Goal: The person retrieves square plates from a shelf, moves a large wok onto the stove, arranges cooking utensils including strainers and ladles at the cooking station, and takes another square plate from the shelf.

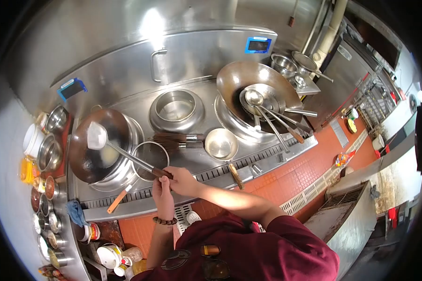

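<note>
From the head camera, we see our right hand (185,182) closed round the dark grip of a long ladle (126,153), while our left hand (164,196) has its fingers drawn in beside the grip's end; we cannot tell whether it pinches the grip or only touches it. The ladle's pale-looking scoop hangs over the left wok (83,159), whose bottom shows a pale patch (109,156) that may be liquid or a reflection. We judge the work at this wok to be under way, perhaps early: the ladle is already in hand and above the wok, but no solid food shows there. How much is left, we cannot tell. The ladle's handle passes above a round pan (150,159) standing just beside the left wok. Farther right on the bench (96,214), a metal bowl (221,144) sits apart from our hands, and the right wok (229,77) holds other ladles (254,97), untouched by us.
</note>
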Demonstrator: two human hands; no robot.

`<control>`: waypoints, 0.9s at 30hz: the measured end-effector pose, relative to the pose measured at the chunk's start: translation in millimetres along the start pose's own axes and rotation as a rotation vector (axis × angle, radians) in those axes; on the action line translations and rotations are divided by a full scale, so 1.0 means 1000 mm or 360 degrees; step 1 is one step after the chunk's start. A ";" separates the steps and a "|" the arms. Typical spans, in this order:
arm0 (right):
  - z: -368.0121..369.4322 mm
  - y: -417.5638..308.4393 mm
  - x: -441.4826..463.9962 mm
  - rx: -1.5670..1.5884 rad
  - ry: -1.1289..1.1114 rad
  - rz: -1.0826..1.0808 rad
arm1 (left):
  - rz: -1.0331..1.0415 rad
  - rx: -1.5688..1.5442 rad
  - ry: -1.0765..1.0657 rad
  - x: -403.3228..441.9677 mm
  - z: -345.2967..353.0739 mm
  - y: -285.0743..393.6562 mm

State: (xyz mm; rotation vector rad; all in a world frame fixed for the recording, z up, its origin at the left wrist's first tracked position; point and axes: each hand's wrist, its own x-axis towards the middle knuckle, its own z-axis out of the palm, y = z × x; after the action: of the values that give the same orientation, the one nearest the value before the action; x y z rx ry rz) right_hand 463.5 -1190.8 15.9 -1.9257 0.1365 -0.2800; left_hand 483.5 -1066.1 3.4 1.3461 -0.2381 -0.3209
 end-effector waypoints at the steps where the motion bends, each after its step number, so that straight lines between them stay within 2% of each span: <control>1: -0.008 0.006 -0.003 0.0194 0.0005 0.0055 | 0.0033 0.0100 -0.0040 -0.001 0.006 0.000; 6: -0.086 -0.007 -0.034 0.0689 0.0122 0.0277 | 0.0228 0.0287 -0.0367 -0.007 0.072 0.011; 7: -0.098 -0.006 -0.041 0.0901 0.0240 0.0342 | 0.0249 0.0290 -0.0451 -0.008 0.085 0.008; 13: -0.218 0.000 -0.104 0.0982 0.0682 0.0352 | 0.0198 0.0237 -0.0960 -0.016 0.191 -0.007; 15: -0.256 0.020 -0.124 0.0765 0.0909 0.0225 | 0.0199 0.0310 -0.1058 -0.019 0.218 -0.018; 16: -0.278 0.013 -0.137 0.0768 0.0972 0.0338 | 0.0195 0.0328 -0.1100 -0.020 0.228 -0.026; 17: -0.296 0.026 -0.145 0.0479 0.1104 0.0279 | 0.0194 0.0345 -0.1137 -0.021 0.238 -0.031; 19: -0.330 0.038 -0.161 0.0313 0.1333 0.0273 | 0.0049 0.0265 -0.1156 -0.025 0.254 -0.038; 22: -0.377 0.068 -0.185 -0.0021 0.1512 0.0536 | -0.0079 0.0246 -0.1139 -0.030 0.272 -0.053; 25: -0.404 0.093 -0.197 -0.0498 0.1724 0.0510 | -0.0148 0.0288 -0.1142 -0.030 0.284 -0.072; 27: -0.415 0.097 -0.204 -0.0583 0.1684 0.0721 | -0.0165 0.0332 -0.1152 -0.031 0.292 -0.079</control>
State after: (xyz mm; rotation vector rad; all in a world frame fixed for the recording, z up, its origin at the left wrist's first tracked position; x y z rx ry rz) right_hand 162.8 -1554.6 42.1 -1.8365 1.3721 -0.9866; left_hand 345.2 -1336.6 -12.4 1.4050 -0.8229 -0.8886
